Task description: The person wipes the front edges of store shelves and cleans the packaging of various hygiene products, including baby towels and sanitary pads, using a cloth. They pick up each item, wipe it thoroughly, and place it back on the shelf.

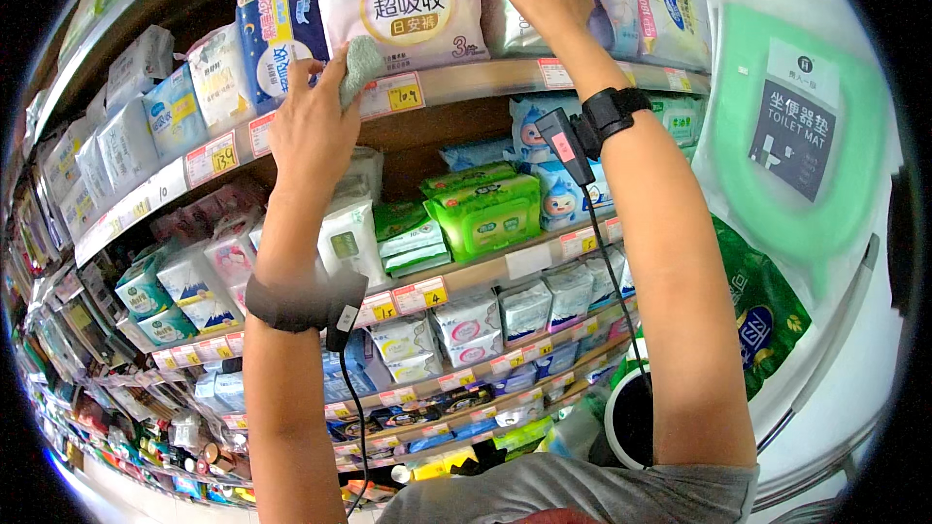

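Observation:
My left hand pinches a grey-green cloth at the front edge of the upper shelf. The cloth overlaps the lower left corner of a large pink-and-white pack of absorbent pants. To its left stands a dark blue sanitary pack. Up at the right, my right hand lies against a shiny whitish plastic pack, thumb spread away from the fingers. Whether it grips the pack I cannot tell. Both wrists wear black straps with cabled devices, the right device hanging below the forearm.
Lower shelves hold green wet-wipe packs, tissue packs and price tags. At right hang a green toilet mat in plastic and a dark green bag. A white-rimmed bin stands by my right arm.

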`<state>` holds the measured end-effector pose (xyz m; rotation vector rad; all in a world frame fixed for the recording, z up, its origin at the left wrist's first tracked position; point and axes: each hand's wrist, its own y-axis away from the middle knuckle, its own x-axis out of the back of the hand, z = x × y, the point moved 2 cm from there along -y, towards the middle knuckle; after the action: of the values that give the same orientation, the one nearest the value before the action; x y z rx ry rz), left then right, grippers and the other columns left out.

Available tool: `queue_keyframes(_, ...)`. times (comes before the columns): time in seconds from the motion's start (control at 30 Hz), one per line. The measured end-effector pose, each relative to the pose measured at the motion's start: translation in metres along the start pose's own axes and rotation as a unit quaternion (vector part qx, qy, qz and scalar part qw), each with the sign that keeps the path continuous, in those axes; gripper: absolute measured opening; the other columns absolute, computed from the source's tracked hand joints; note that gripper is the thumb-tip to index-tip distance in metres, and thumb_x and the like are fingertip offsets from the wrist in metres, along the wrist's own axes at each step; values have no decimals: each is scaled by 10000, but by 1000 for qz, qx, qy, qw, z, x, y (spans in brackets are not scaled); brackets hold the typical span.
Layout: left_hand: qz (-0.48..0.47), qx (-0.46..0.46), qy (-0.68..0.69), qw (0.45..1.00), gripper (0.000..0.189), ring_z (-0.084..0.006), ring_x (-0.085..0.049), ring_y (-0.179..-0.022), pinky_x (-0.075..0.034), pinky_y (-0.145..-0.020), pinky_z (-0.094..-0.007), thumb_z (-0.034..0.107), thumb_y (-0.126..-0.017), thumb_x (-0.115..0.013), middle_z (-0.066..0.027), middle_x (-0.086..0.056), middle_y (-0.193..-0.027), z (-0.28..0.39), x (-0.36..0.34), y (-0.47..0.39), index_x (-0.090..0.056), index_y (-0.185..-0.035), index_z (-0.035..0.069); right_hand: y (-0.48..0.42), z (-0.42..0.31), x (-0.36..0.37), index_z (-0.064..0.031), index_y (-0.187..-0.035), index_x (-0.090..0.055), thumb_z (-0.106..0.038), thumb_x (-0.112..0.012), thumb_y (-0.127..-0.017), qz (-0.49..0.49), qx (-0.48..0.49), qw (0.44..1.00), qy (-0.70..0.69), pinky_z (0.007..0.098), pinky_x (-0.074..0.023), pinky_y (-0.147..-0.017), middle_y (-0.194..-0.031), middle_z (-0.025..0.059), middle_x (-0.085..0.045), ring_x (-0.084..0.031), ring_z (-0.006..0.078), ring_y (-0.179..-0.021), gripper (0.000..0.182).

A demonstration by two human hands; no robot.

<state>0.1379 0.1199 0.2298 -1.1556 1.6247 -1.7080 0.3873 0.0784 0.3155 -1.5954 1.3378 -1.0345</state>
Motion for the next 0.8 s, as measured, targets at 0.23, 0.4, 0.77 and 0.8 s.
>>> queue_keyframes(0.23,-17,25,-3,1000,444,-328,-604,-864,-494,-716,-409,216,-787,-612,-107,-507,-1136,7,2,-1,-530,-1219,153,15,36,-27,-81,-1216,-482,-332,-642,-764,189,114,971,91,423,-400,-894,-1133,188,-483,-443,369,-1084,541)
queue_keyframes(0.4,38,-22,133,990,404,-342,-580,-912,-470,-753,-395,186,-797,-594,-129,-548,-1057,14,3,-3,-538,-1184,83,35,74,-22,-17,-1218,-450,-190,-587,-799,135,151,974,-97,423,-362,-942,-1157,210,-474,-437,369,-1096,473)
queue_keyframes(0.77,-131,25,509,851,490,-290,-555,-1024,-409,-883,-328,186,-833,-563,-209,-584,-1110,120,-62,-94,-448,-1296,76,74,85,-11,-42,-941,-608,-19,-595,-640,121,292,943,-107,398,-414,-789,-948,112,-523,-492,308,-925,301)
queue_keyframes(0.8,-143,33,492,858,509,-289,-551,-1030,-406,-889,-329,183,-832,-564,-206,-582,-1118,121,-71,-103,-431,-1314,87,74,85,-13,-45,-939,-608,-18,-601,-636,117,295,943,-104,395,-416,-783,-943,107,-525,-494,303,-922,304)
